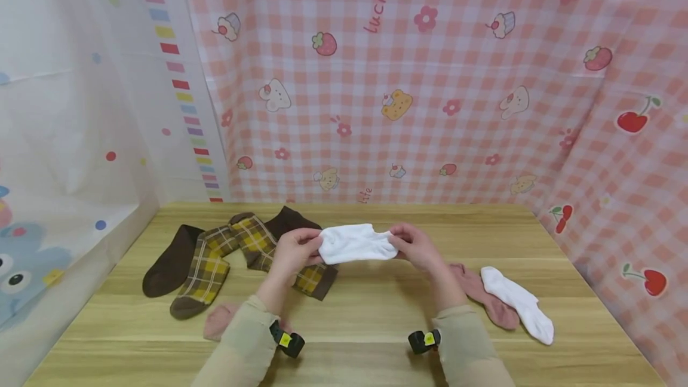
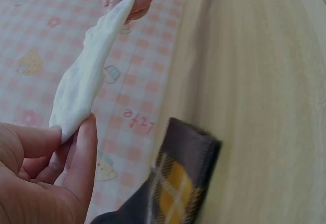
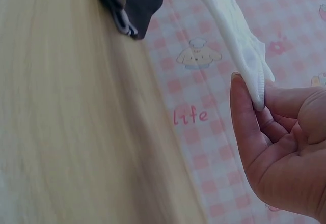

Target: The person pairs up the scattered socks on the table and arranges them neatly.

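Observation:
A short white sock (image 1: 357,243) is stretched level between both hands, raised above the wooden table. My left hand (image 1: 294,251) pinches one end between thumb and fingers; the left wrist view shows the thumb (image 2: 41,140) pressed on the fabric. At the other end my right hand (image 1: 418,248) pinches the sock, its fingertips at the edge in the right wrist view. Brown-and-yellow plaid socks (image 1: 206,270) lie on the table behind and left of the left hand. A second white sock (image 1: 517,303) rests to the right, beside a dusty pink sock (image 1: 486,298).
Another pink sock (image 1: 219,321) lies partly hidden under the left forearm. Dark brown parts of socks (image 1: 171,261) spread at the table's left. A pink checked cloth (image 1: 344,76) hangs behind the table (image 1: 376,327), and a white cloth (image 1: 64,106) hangs at the left.

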A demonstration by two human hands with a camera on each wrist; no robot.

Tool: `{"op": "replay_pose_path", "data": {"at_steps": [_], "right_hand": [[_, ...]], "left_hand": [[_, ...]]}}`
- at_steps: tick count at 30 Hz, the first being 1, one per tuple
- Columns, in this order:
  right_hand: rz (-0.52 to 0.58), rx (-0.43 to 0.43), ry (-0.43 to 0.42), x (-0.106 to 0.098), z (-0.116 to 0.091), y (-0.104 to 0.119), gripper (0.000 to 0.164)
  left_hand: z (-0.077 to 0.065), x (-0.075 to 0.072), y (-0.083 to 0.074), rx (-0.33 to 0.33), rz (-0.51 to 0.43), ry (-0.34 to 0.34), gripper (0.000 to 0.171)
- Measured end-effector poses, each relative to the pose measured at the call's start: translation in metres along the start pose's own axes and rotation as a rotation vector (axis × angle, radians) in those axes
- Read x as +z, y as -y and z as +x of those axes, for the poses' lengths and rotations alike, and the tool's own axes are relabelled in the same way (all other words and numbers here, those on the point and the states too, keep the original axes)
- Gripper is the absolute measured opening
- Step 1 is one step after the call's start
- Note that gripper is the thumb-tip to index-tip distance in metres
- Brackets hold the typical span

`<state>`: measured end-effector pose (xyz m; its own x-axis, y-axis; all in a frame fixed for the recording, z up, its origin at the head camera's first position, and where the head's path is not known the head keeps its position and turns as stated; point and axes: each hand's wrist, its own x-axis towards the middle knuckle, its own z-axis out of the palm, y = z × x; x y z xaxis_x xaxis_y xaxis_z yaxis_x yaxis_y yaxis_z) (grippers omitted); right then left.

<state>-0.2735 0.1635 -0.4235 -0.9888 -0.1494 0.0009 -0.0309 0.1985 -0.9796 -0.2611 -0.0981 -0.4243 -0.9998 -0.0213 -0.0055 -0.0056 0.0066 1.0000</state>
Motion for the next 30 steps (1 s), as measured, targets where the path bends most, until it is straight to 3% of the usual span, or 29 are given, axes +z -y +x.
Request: {"op": "replay_pose_path", "data": {"at_steps": [7, 15, 30], "right_hand": [[-0.083, 0.041, -0.002, -0.010, 0.001, -0.007, 0.018], [-0.230, 0.017, 0.034, -0.016, 0.003, -0.021, 0.015], [-0.192, 0.087, 0.078, -0.012, 0.003, -0.034, 0.010]], "left_hand": [[0.005, 0.012, 0.013, -0.051, 0.014, 0.016, 0.021], [0.009, 0.021, 0.027, -0.103, 0.042, 0.037, 0.022], [0.017, 0.028, 0.032, -0.133, 0.241, 0.049, 0.016]]}}
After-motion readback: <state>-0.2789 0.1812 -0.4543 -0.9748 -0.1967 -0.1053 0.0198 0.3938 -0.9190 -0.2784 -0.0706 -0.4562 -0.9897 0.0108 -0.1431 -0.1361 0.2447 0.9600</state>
